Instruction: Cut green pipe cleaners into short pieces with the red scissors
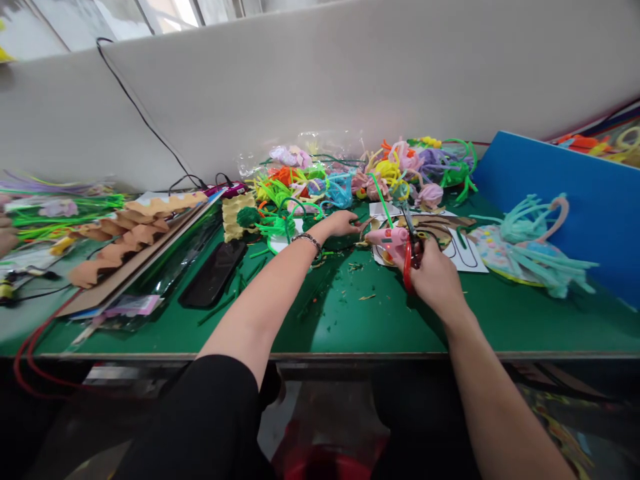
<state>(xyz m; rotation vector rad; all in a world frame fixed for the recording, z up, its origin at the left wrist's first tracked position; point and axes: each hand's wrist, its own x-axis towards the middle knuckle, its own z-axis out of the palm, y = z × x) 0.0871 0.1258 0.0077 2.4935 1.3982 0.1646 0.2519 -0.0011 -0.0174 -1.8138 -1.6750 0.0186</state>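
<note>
My right hand (430,273) is closed round a pair of scissors (409,267) with red handles, their blades pointing away from me. Directly beside it is a pink glue gun (389,237); whether my fingers also touch it I cannot tell. A bright green stem (383,199) slants up behind the gun. My left hand (343,224) reaches across the table, fingertips pinched together at a thin brown strip (367,228). Between and beyond the hands lie white sheets with black outlines (467,257) and brown pieces (435,230). A green fuzzy pipe-cleaner figure (280,227) lies by my left wrist.
Colourful pipe-cleaner pieces (390,167) are heaped along the wall. A black phone (213,275) and zigzag-cut cardboard (130,243) lie left. Right, a turquoise fuzzy piece (530,243) leans by a blue panel (560,207). Scraps dot the green table (320,330). Another person's hand (6,235) shows far left.
</note>
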